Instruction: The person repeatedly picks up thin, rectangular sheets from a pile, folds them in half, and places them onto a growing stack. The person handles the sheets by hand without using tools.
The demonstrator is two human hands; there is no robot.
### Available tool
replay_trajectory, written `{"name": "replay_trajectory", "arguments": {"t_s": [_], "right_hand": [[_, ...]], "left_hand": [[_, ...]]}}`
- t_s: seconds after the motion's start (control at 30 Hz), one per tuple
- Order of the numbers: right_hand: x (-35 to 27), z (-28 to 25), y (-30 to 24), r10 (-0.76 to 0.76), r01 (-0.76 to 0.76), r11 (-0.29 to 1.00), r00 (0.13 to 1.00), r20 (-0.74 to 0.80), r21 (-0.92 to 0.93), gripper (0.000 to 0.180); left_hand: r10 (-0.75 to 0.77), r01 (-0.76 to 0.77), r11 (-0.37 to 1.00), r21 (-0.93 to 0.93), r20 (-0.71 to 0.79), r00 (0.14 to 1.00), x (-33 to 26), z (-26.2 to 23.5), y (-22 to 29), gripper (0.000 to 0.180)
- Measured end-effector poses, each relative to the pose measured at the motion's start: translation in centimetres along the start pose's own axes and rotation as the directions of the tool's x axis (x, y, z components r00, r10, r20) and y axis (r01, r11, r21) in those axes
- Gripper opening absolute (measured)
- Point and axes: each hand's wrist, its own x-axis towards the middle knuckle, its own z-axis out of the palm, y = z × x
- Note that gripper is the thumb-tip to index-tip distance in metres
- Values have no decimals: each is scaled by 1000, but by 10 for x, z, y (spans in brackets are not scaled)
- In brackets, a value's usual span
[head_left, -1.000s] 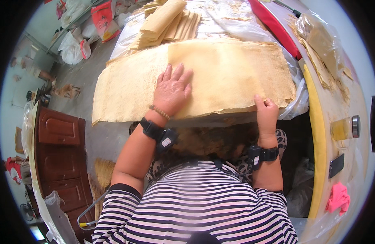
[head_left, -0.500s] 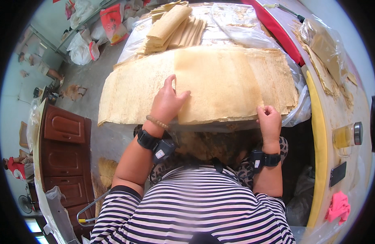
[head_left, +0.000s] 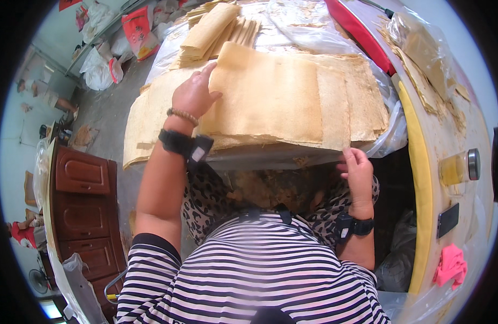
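Observation:
A thin tan, rough-textured sheet lies over a wide stack of similar sheets on the work table. My left hand is at the sheet's left edge, thumb and index finger spread, the thumb over the sheet. The far left corner of that sheet reaches toward a pile of folded sheets. At the near right, my right hand has its fingertips by the front corner of a paler layer, thumb and index finger apart. Whether those fingertips touch the layer is hard to tell.
Clear plastic sheeting covers the table under the stack. To the right, a side table with a yellow edge carries a lidded glass jar, a phone and a pink cloth. A brown cabinet stands left.
The top sheet has shifted left and away from me, uncovering a paler layer at its right. My left hand has moved left and farther out; my right hand's fingers have loosened from their pinch.

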Motion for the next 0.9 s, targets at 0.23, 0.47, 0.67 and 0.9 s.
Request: {"name": "replay_trajectory", "arguments": {"t_s": [0.23,0.47,0.67,0.9], "right_hand": [[11,9,4,144,-187,896,980,135,404,31],[23,22,5,-94,3,757,990,104,653,32],[6,19,13,-207,2,743,952,227,670,43],[-18,-6,18,-146,-192,894,728,670,404,56]], "left_hand": [[347,-347,938,-18,49,936,-63,41,51,68],[359,-362,931,-49,-60,931,-83,40,69,91],[474,-550,824,-135,-368,800,-92,83,121,55],[576,-676,736,-19,-508,641,-96,79,112,29]]}}
